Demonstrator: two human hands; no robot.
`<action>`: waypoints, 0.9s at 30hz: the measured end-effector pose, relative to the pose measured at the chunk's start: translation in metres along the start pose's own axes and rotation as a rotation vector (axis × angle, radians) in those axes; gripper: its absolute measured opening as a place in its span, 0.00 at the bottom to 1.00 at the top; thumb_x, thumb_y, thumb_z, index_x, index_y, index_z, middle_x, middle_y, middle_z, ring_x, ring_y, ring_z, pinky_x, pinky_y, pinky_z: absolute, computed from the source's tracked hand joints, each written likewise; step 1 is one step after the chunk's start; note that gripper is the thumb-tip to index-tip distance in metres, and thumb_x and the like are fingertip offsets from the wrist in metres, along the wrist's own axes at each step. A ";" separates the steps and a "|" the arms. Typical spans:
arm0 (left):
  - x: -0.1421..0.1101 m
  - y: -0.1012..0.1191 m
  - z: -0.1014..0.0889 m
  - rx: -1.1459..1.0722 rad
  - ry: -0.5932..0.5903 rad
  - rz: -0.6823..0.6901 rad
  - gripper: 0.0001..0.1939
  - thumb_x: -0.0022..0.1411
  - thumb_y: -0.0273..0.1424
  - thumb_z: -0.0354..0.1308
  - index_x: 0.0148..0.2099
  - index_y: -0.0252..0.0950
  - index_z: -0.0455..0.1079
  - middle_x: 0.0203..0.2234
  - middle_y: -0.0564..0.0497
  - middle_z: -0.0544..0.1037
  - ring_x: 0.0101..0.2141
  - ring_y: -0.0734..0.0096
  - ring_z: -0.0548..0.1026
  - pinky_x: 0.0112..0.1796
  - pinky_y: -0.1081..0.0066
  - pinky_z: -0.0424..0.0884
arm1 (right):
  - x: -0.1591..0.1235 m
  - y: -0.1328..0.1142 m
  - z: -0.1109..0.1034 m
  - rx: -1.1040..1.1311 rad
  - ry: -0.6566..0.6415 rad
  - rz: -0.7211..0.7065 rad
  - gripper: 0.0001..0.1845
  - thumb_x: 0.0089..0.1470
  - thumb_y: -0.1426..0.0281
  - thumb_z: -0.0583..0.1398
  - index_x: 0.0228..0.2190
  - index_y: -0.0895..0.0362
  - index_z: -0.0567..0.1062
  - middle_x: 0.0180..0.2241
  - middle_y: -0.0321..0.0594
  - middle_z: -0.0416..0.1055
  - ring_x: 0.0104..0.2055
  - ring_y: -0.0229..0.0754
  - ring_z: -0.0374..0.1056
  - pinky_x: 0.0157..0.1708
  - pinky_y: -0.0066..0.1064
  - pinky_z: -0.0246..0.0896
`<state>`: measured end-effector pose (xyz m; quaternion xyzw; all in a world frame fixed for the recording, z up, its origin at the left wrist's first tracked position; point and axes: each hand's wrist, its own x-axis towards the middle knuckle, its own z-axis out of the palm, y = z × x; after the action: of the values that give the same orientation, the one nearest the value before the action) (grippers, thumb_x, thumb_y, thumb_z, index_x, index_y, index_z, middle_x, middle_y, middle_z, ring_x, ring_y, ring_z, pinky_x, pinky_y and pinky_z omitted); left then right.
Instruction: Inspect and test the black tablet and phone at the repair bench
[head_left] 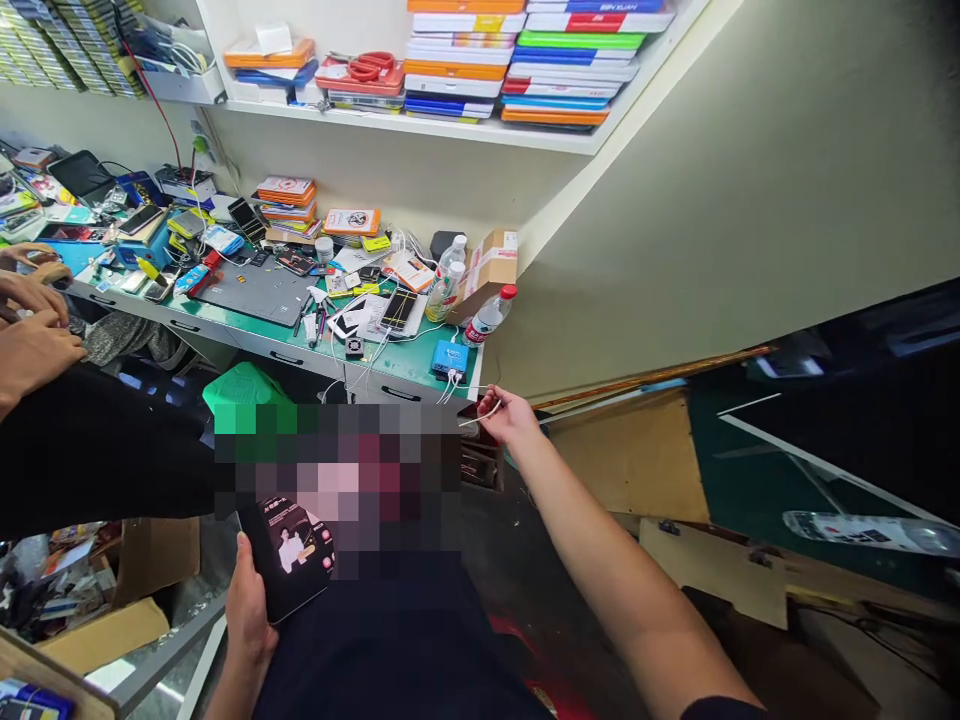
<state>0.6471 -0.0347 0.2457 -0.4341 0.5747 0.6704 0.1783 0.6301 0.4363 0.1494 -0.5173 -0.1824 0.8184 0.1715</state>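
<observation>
My left hand is closed around the left edge of a dark phone, thumb along its side. Its lit screen shows a picture of a person in white, with small icons on the right; a pixelated patch hides the upper part. Stretched out to the right, my right hand pinches a thin white cable just off the table's right corner. Close to that hand stands a blue charging box with several white cables plugged into its front.
A green-topped table carries phones, tools, a grey mat, bottles and a cardboard box. Above hangs a shelf stacked with boxes. Another person's hands are at the left. A green bin stands below the table.
</observation>
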 end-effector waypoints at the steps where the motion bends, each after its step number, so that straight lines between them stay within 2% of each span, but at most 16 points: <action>1: 0.000 -0.001 0.000 -0.010 -0.013 -0.002 0.25 0.77 0.44 0.49 0.59 0.32 0.76 0.36 0.42 0.86 0.40 0.58 0.86 0.46 0.60 0.82 | 0.000 -0.001 0.003 -0.010 -0.003 -0.007 0.08 0.64 0.77 0.59 0.33 0.55 0.71 0.20 0.29 0.69 0.17 0.31 0.65 0.21 0.20 0.67; 6: -0.002 -0.001 0.004 -0.029 -0.019 -0.009 0.26 0.76 0.46 0.49 0.61 0.32 0.75 0.38 0.41 0.86 0.40 0.59 0.86 0.45 0.61 0.83 | -0.001 0.001 0.008 -0.019 0.002 -0.014 0.09 0.67 0.78 0.57 0.35 0.56 0.72 0.19 0.28 0.68 0.17 0.30 0.64 0.21 0.20 0.67; 13: -0.001 -0.003 0.015 -0.005 0.020 -0.018 0.25 0.75 0.45 0.53 0.62 0.33 0.75 0.39 0.42 0.86 0.40 0.60 0.86 0.45 0.63 0.83 | -0.006 -0.006 -0.002 -0.022 0.029 -0.008 0.11 0.67 0.78 0.54 0.34 0.56 0.72 0.18 0.30 0.67 0.17 0.31 0.63 0.18 0.19 0.64; 18: -0.001 -0.001 0.024 -0.004 -0.083 -0.018 0.25 0.77 0.44 0.49 0.63 0.35 0.74 0.41 0.42 0.86 0.42 0.60 0.86 0.45 0.64 0.82 | -0.008 -0.010 -0.009 -0.052 0.030 -0.016 0.07 0.64 0.75 0.59 0.33 0.55 0.72 0.18 0.30 0.68 0.17 0.32 0.63 0.17 0.20 0.64; 22: 0.000 -0.001 0.031 0.008 -0.054 0.002 0.23 0.77 0.43 0.50 0.62 0.34 0.75 0.41 0.42 0.86 0.42 0.60 0.86 0.46 0.64 0.82 | -0.012 -0.011 -0.013 -0.065 0.031 -0.014 0.06 0.64 0.74 0.60 0.33 0.54 0.72 0.18 0.30 0.67 0.16 0.33 0.62 0.17 0.21 0.63; 27: 0.005 -0.001 0.034 0.034 -0.041 0.004 0.22 0.76 0.43 0.52 0.60 0.34 0.76 0.40 0.42 0.86 0.42 0.59 0.86 0.46 0.63 0.82 | -0.031 -0.011 -0.017 -0.050 0.008 0.009 0.11 0.68 0.73 0.54 0.34 0.55 0.74 0.19 0.32 0.68 0.18 0.32 0.65 0.20 0.20 0.64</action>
<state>0.6321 -0.0039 0.2404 -0.4163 0.5832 0.6694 0.1962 0.6595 0.4330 0.1724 -0.5253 -0.1998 0.8124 0.1554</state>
